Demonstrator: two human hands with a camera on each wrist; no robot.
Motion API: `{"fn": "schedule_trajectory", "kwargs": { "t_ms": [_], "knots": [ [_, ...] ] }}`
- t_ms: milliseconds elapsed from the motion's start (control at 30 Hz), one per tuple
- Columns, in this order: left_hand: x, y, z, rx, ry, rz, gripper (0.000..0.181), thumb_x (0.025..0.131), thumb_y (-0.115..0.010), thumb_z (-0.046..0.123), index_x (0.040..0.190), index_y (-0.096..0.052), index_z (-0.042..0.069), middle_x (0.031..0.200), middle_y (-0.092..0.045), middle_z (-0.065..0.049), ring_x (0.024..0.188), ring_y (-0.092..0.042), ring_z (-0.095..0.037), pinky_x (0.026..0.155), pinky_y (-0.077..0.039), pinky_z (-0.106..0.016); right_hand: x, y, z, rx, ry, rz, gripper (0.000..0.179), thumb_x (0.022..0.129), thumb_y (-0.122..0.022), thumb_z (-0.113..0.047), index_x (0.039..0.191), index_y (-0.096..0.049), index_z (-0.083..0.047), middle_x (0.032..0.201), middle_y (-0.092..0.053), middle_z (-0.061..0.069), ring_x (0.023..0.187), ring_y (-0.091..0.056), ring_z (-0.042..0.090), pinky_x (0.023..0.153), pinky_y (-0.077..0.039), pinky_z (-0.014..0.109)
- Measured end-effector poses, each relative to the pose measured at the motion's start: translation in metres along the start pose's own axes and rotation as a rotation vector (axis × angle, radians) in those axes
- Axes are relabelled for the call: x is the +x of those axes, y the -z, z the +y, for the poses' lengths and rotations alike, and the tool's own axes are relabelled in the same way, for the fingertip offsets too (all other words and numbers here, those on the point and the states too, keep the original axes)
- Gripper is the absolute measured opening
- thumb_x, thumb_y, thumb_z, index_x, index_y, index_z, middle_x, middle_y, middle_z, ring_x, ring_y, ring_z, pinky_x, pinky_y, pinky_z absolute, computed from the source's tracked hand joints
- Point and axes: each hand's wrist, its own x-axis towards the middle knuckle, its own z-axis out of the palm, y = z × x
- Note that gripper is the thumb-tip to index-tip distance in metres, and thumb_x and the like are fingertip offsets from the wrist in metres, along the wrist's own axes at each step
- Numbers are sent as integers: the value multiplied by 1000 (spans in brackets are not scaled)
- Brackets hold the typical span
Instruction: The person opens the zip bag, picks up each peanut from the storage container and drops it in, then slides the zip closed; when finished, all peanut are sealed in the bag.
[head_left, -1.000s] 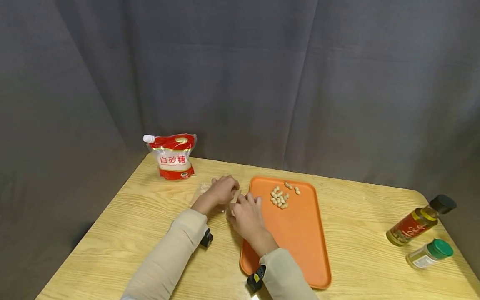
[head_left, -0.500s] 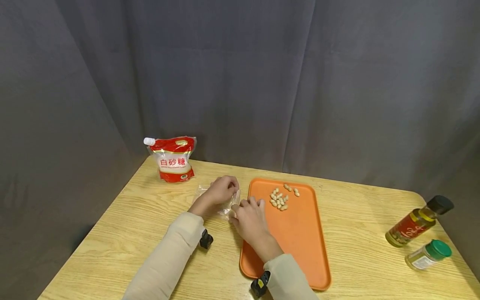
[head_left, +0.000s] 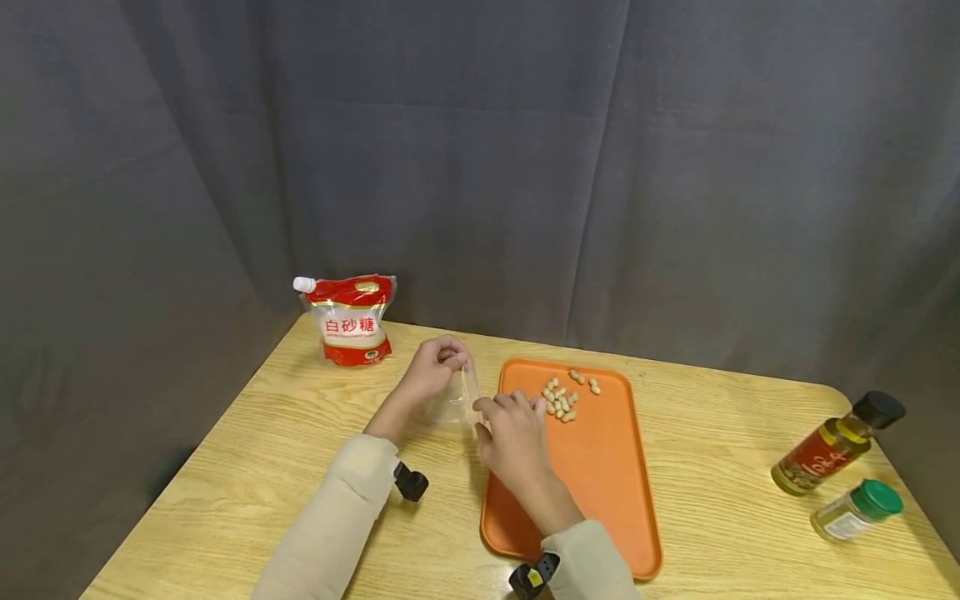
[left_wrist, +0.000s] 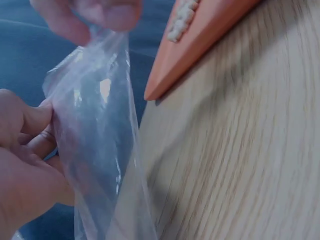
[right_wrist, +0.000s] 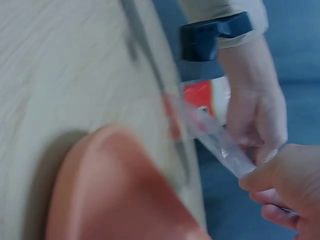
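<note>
A clear plastic bag (left_wrist: 102,130) is stretched between my two hands, its edge running from one to the other. My left hand (head_left: 429,369) pinches one side of it between thumb and fingers, left of the orange tray. At the opposite side, my right hand (head_left: 516,442) pinches the bag's edge, over the tray's left rim. In the right wrist view the bag appears as a narrow strip between the hands. Peanuts (head_left: 559,402) lie in a small heap toward the back of the orange tray (head_left: 592,475), with several others a little apart.
A red and white sugar pouch (head_left: 351,321) with a white cap stands at the back left of the wooden table (head_left: 720,467). At the right are a dark-capped bottle (head_left: 825,450) and a green-lidded jar (head_left: 855,510). A dark curtain (head_left: 450,167) hangs behind.
My left hand has moved slightly back and left; my right hand has shifted a little right. The bag's edge is now pulled up and taut between them.
</note>
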Motion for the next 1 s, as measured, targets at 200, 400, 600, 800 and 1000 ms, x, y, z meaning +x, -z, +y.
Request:
{"fn": "schedule_trajectory", "kwargs": {
  "t_ms": [200, 400, 600, 800, 1000],
  "knots": [
    [-9, 2, 3, -181, 11, 75, 8, 99, -53, -3, 95, -60, -5, 78, -64, -3, 78, -59, -16, 77, -48, -32, 5, 13, -9, 124, -42, 113, 41, 75, -82, -5, 114, -70, -7, 75, -66, -4, 74, -54, 20, 74, -29, 43],
    [-17, -2, 11, -394, -10, 99, 7, 100, -52, -3, 94, -57, -4, 78, -62, -2, 75, -60, -13, 72, -48, -23, 9, 21, -16, 164, -103, 225, 26, 80, -78, -9, 103, -74, 1, 68, -66, -1, 71, -59, 23, 74, -33, 46],
    [-24, -5, 17, -482, -22, 106, 10, 99, -54, -3, 92, -58, 3, 80, -63, -2, 76, -59, -13, 72, -47, -24, 13, 30, -20, 233, -135, 278, 7, 81, -78, -11, 84, -75, -5, 64, -65, 0, 63, -55, 21, 68, -31, 42],
    [-31, -3, 20, -376, -56, 122, 9, 98, -60, 3, 100, -62, -6, 86, -65, -4, 84, -61, -15, 85, -47, -28, 16, 34, -23, 264, -122, 286, 6, 81, -78, -9, 77, -73, -8, 65, -65, 0, 62, -55, 20, 68, -30, 40],
    [-38, 1, 24, -114, -112, 197, 12, 95, -67, 8, 98, -66, -4, 93, -64, -8, 86, -56, -15, 78, -44, -30, 17, 35, -23, 236, -113, 298, 8, 80, -78, -7, 75, -72, -7, 64, -65, 1, 60, -55, 21, 68, -30, 41]
  ]
}}
